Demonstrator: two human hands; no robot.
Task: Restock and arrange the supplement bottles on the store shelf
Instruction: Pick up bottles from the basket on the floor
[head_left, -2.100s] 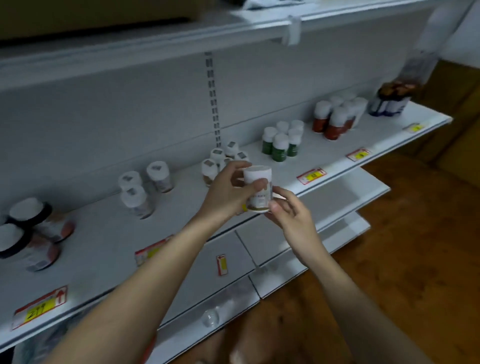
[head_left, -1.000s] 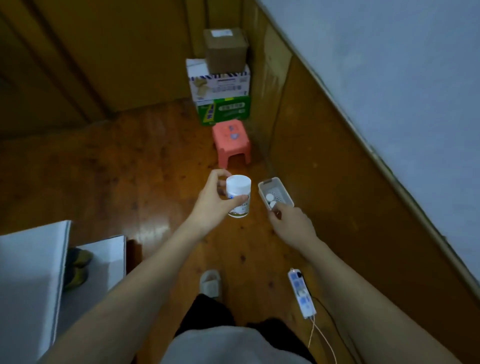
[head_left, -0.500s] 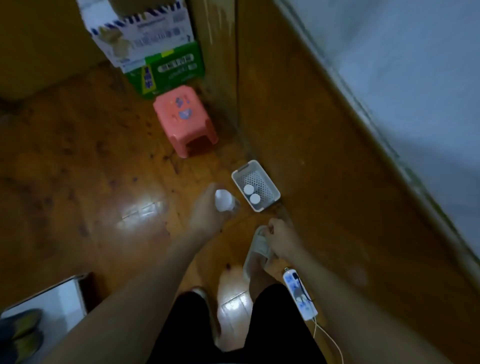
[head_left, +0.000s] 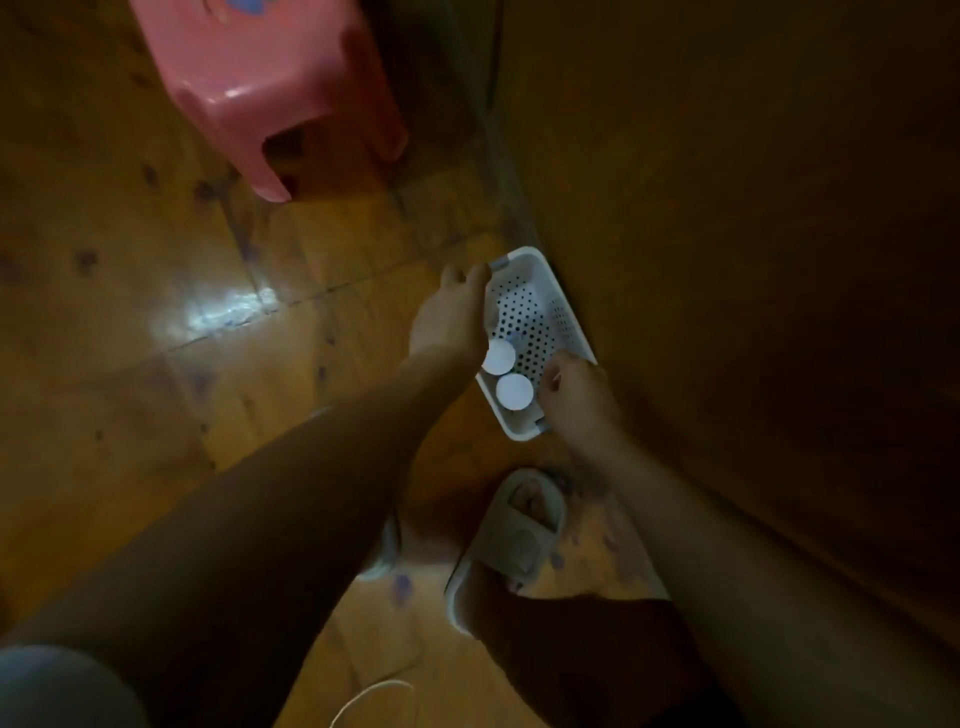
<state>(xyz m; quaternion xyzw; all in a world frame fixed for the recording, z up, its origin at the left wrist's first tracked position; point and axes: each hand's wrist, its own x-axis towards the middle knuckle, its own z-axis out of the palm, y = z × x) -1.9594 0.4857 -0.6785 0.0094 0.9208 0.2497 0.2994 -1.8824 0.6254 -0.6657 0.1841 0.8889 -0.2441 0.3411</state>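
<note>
Two white round-capped supplement bottles (head_left: 506, 371) stand close together at the near end of the white perforated plastic basket (head_left: 545, 296) on the glossy wooden floor (head_left: 156, 291), against a dark wall. The left hand (head_left: 452, 317) reaches over the basket's edge; whether it holds anything cannot be told. The right hand (head_left: 574, 389), fingers curled, hovers beside the nearer cap, apparently empty. A hurried grab in this dim light could topple the smooth caps or tip the light basket.

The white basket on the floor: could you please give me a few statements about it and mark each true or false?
1. The basket sits on the floor beside the wall. True.
2. Two white bottle caps show inside it. True.
3. The pink stool stands inside the basket. False: it stands apart on the floor.
4. The right hand is far from the basket. False: it is at its near end.
5. The left hand reaches over its rim. True.
</note>
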